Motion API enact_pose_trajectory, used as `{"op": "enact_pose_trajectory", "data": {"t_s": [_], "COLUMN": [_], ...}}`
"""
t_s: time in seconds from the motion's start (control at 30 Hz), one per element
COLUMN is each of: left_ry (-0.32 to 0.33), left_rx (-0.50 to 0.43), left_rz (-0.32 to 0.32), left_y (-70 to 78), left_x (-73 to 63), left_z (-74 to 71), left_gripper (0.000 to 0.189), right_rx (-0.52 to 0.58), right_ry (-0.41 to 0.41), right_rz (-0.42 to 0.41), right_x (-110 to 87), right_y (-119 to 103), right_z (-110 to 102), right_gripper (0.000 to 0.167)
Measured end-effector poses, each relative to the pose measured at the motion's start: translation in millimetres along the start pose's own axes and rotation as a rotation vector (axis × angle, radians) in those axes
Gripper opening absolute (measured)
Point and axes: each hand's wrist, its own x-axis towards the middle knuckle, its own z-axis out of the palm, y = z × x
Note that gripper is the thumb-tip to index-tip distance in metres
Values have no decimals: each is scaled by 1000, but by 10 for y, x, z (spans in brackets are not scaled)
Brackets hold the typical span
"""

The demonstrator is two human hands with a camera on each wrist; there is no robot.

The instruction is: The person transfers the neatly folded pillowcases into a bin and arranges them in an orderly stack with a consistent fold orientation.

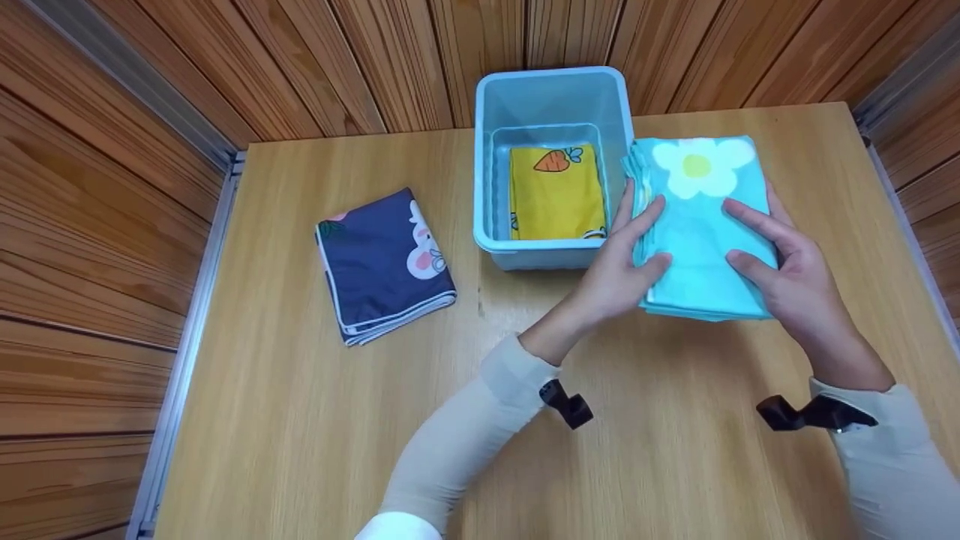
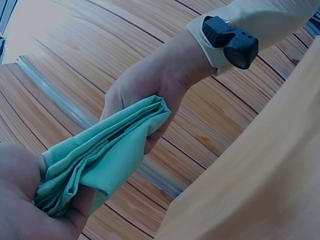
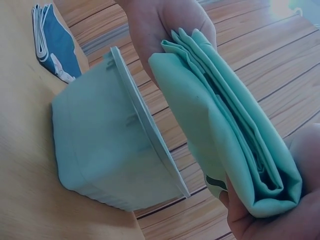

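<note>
Both hands grip a folded turquoise cloth (image 1: 705,247) with a white and yellow flower on its upper face. My left hand (image 1: 619,262) holds its left edge, thumb on top and other fingers partly hidden beneath. On the right edge, my right hand (image 1: 795,270) pinches it the same way. The wrist views show the many layers of the cloth (image 2: 107,150) raised above the table. Just left of it stands a light blue plastic bin (image 1: 553,255), with a folded yellow cloth (image 1: 555,199) printed with a carrot lying on its floor.
A folded navy cloth (image 1: 382,262) with a white rabbit print lies on the wooden table (image 1: 315,420), left of the bin. Wood-plank walls (image 1: 405,67) with metal edge rails (image 1: 191,300) close in the back and sides.
</note>
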Motion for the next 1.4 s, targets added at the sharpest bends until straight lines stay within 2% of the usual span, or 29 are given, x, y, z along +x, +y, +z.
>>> {"op": "enact_pose_trajectory", "data": {"t_s": [0.4,0.8,1.03,1.4], "left_ry": [5,5,12,39], "left_rx": [-1,-32,-50,-33], "left_rz": [12,31,39,28], "left_y": [-28,3,1,-12], "left_x": [-72,-148,-207,-286], "left_z": [-125,-237,-306,-412], "left_gripper": [66,68,69,68], "right_rx": [-90,-1,34,8], "right_ry": [-15,-5,-27,-55], "right_rz": [-6,-48,-51,-65], "right_x": [40,36,51,87], "right_y": [-5,-31,-47,-65], "right_z": [122,252,323,460], "right_gripper": [53,48,48,49]}}
